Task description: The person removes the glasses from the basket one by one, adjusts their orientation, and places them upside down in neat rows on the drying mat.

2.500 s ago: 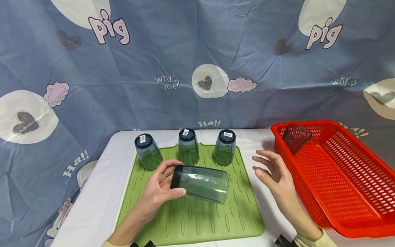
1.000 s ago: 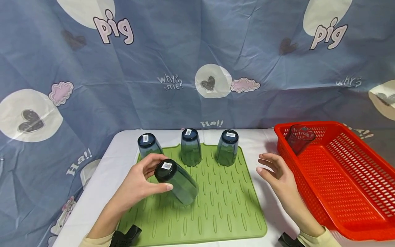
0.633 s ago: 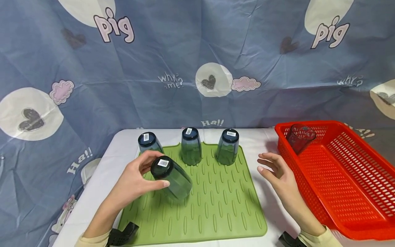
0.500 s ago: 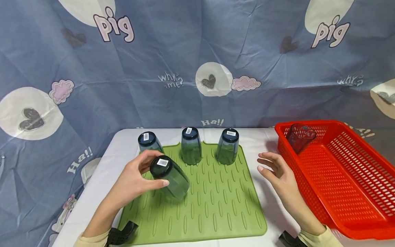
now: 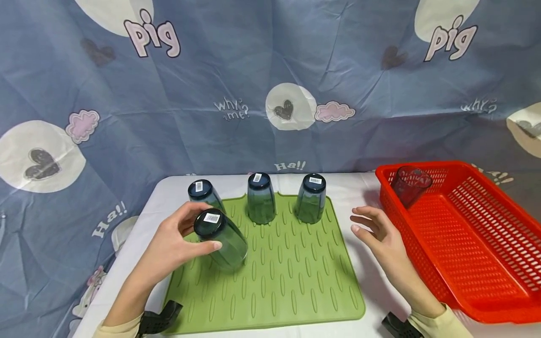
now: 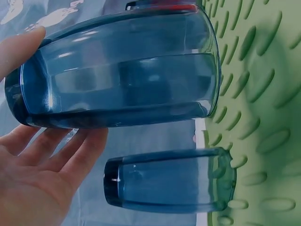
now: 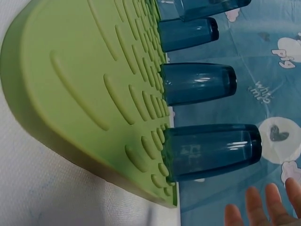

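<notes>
My left hand (image 5: 171, 241) grips a dark-tinted drinking glass (image 5: 228, 246) near its base, thumb on the near side and fingers behind. The glass is mouth down and tilted, its labelled base toward the upper left. Its rim (image 6: 217, 70) is close to the green ribbed mat (image 5: 291, 281); whether they touch I cannot tell. Upside down along the mat's back edge stand a left glass (image 5: 200, 189), partly hidden by my hand, a middle glass (image 5: 261, 204) and a right glass (image 5: 311, 204). My right hand (image 5: 382, 237) hovers beside the basket, fingers loosely bent, holding nothing.
A red perforated plastic basket (image 5: 439, 277) stands to the right of the mat. One more glass (image 5: 410, 187) leans in its back left corner. The white tablecloth (image 5: 359, 192) ends at a blue printed curtain (image 5: 236, 145) behind.
The held glass has gone from nearly sideways to mouth down and tilted. My left hand has carried it leftward and lower, toward the mat's left side. My right hand has barely moved.
</notes>
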`<state>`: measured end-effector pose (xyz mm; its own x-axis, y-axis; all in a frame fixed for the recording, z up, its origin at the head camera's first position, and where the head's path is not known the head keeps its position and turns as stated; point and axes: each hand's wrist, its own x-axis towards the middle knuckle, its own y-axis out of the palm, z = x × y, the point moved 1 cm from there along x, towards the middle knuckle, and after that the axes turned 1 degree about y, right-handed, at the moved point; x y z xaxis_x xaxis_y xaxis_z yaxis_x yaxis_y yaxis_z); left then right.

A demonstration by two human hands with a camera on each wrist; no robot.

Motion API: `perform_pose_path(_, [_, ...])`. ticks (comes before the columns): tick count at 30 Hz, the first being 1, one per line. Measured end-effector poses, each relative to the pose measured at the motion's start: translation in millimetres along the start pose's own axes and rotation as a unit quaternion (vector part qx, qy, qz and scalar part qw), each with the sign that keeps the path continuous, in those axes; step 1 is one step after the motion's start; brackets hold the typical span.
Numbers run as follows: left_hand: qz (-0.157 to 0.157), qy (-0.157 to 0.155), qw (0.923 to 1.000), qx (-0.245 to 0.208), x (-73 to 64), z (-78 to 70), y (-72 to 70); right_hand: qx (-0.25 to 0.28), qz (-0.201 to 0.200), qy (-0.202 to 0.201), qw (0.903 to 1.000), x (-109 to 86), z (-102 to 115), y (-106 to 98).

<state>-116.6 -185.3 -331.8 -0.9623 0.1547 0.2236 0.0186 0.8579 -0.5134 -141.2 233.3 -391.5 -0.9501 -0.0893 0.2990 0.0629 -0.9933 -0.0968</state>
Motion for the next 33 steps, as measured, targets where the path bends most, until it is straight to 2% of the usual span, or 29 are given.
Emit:
perform_pose_path(5, [-0.015, -0.007, 0.9997, 0.017, -2.1, 1.2, -7.5, -0.002, 0.001, -0.003, 1.0, 3.9, 1, 0])
perform_pose_path(9, [-0.023, -0.025, 0.9989, 0.031, -7.6, 2.6, -11.7, 0.0, 0.001, 0.0, 1.0, 5.3, 1, 1])
perform_pose_path(17, [-0.033, -0.039, 0.9976, 0.047, -17.9, 11.6, -18.2, -0.005, 0.003, 0.009, 0.9999, 3.5, 0, 3])
perform_pose_path(23, [-0.053, -0.036, 0.997, 0.043, -25.2, 19.9, -21.9, -0.013, 0.0, 0.01, 0.9999, 1.9, 0, 2])
perform_pose_path(33, [-0.065, -0.042, 0.9964, 0.036, -35.7, 31.4, -22.6, -0.017, 0.002, 0.009, 0.9998, 1.9, -2, 1])
